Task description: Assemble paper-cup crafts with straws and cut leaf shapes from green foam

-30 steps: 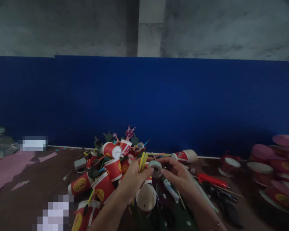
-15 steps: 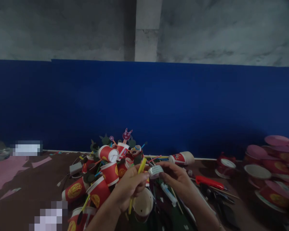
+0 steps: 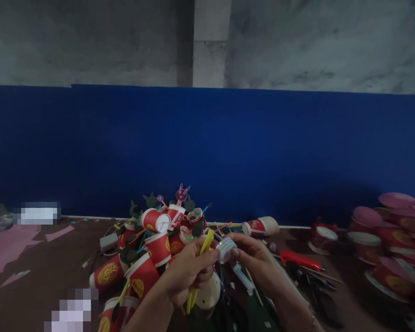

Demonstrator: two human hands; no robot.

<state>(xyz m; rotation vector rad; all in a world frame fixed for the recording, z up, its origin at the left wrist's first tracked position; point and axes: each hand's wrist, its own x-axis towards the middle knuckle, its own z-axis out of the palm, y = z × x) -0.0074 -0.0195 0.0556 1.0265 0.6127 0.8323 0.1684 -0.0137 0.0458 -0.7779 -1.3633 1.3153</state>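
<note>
In my left hand (image 3: 188,265), the fingers are closed around yellow straws (image 3: 207,242), which slant up past the thumb. My right hand (image 3: 256,258) grips a small roll of clear tape (image 3: 226,250) between thumb and fingers. The left thumb and fingertips meet the near side of that roll; whether they pinch a loose tape end is too small to tell. Below both hands stands a paper cup (image 3: 209,295) with its pale side showing and a small dark hole, partly hidden by the left hand.
Red paper cups (image 3: 158,249) with straws and cut-out animal shapes are heaped on the left. A red-handled tool (image 3: 300,260) lies to the right, beyond it more cups with pink discs (image 3: 397,200). Pink paper (image 3: 10,244) covers the far left. A blue panel (image 3: 207,152) stands behind.
The tape roll has turned, showing more of its side, and sits slightly lower. The left hand and straws have shifted slightly right, and the straws now overlap the cup more.
</note>
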